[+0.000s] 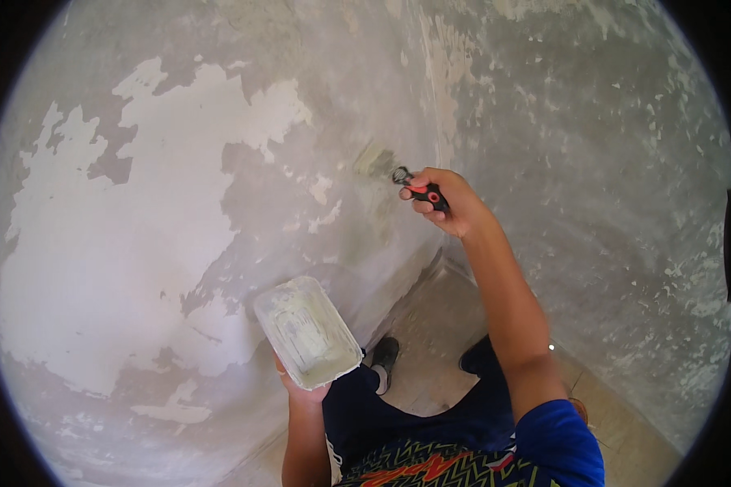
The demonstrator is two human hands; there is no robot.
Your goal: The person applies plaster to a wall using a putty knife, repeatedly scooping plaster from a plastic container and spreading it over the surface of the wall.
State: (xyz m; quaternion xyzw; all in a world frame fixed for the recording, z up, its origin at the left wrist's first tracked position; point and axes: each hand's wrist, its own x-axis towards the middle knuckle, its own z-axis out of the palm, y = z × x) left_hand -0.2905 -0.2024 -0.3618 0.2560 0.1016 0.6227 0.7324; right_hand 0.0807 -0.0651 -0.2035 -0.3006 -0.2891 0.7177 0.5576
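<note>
My right hand [455,199] is closed around the black-and-red handle of a putty knife [432,196], raised close to the wall near the corner. Its blade end is hard to make out against the grey surface. Just left of the knife is a small greenish, damp-looking patch of putty [373,161] on the wall. Lower down, my left hand [304,391] grips a white rectangular plastic tub [323,312] from beneath and keeps it tilted, its open top in view. Pale putty coats the inside of the tub. Most of my left fingers are hidden under it.
The left wall [114,243] carries a large, ragged white patch over grey plaster. It meets a mottled grey wall [577,203] at a corner on the right. My dark shoe [386,354] stands on the tiled floor [434,325] close to the wall's foot.
</note>
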